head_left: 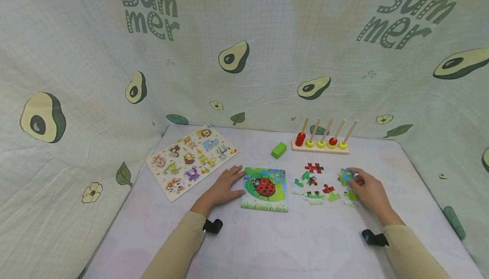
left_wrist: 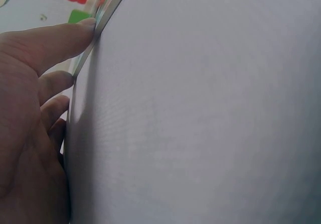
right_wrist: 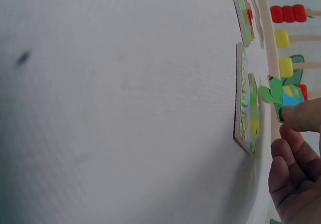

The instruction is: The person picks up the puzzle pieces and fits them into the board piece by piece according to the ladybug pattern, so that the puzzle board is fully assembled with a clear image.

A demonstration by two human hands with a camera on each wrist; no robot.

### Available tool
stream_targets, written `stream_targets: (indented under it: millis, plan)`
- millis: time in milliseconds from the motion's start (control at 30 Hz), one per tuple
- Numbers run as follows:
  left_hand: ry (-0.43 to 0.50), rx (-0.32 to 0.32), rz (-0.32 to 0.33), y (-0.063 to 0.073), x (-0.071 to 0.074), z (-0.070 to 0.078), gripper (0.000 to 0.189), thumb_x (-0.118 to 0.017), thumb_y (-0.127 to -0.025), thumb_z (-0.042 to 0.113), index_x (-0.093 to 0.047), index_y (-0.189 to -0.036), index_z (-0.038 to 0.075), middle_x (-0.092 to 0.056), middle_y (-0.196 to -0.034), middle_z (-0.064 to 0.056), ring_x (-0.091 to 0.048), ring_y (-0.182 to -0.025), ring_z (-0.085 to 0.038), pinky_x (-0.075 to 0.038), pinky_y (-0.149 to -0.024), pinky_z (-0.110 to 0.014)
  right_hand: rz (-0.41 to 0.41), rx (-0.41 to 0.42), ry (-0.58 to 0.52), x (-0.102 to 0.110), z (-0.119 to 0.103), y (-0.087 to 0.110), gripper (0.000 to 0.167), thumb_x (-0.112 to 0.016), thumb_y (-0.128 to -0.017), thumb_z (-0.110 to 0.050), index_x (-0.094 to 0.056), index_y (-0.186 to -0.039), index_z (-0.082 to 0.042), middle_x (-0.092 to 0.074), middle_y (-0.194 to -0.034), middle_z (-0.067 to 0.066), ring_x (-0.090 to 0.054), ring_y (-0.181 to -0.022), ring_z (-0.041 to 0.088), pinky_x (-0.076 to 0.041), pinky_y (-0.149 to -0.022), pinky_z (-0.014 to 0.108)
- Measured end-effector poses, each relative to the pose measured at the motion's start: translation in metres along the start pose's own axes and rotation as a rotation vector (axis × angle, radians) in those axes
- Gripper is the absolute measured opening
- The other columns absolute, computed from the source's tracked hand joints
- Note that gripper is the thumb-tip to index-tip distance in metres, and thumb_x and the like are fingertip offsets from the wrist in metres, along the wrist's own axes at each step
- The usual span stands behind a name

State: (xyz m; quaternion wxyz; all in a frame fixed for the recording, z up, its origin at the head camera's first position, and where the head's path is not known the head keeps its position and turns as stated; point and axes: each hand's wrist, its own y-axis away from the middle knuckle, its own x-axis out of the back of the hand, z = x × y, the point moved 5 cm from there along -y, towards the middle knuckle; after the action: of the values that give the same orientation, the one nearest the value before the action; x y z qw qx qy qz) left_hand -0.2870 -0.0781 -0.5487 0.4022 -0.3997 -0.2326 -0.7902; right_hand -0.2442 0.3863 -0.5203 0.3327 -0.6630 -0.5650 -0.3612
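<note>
A square ladybug picture board lies flat on the table. At its left edge, my left hand rests with thumb and fingers spread and fairly straight. In the left wrist view the thumb meets the board's edge. My right hand pinches a green and blue jigsaw piece between thumb and fingers. The right wrist view has this piece raised off the table, beyond other pieces. Just below the hand lies a green grass-edged piece. The remaining fingers of my right hand are curled.
Several loose jigsaw pieces, including a red one and a grassy one, lie between board and right hand. Behind them stands a bead counting stand with upright pegs. A green block and an animal puzzle board are further back and left.
</note>
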Motion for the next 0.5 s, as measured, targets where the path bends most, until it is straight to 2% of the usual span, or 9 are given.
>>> stream_targets:
  millis: [300,500]
  plan:
    - [-0.001,0.003,-0.001,0.0003,-0.0007,-0.0012,0.073,-0.066,-0.098,0.042,-0.037,-0.159,0.015,-0.023,-0.168,-0.005,-0.012,-0.156,-0.027,-0.006,-0.128,-0.044,0.032,0.061,0.056,-0.0013,-0.0068,0.0019,0.039,-0.064,-0.099,-0.011,-0.058,-0.136,-0.003,-0.064,-0.097,0.016,-0.056,-0.078,0.024,-0.044,-0.060,0.029]
    - [-0.010,0.005,-0.002,-0.0002,-0.0008,-0.0007,0.073,-0.066,-0.098,0.043,-0.037,-0.159,0.015,-0.023,-0.168,-0.004,-0.012,-0.156,-0.026,-0.006,-0.128,-0.044,0.026,0.038,0.031,-0.0030,-0.0086,0.0029,0.039,-0.064,-0.099,-0.012,-0.057,-0.137,-0.005,-0.063,-0.097,0.016,-0.058,-0.081,0.025,-0.045,-0.061,0.029]
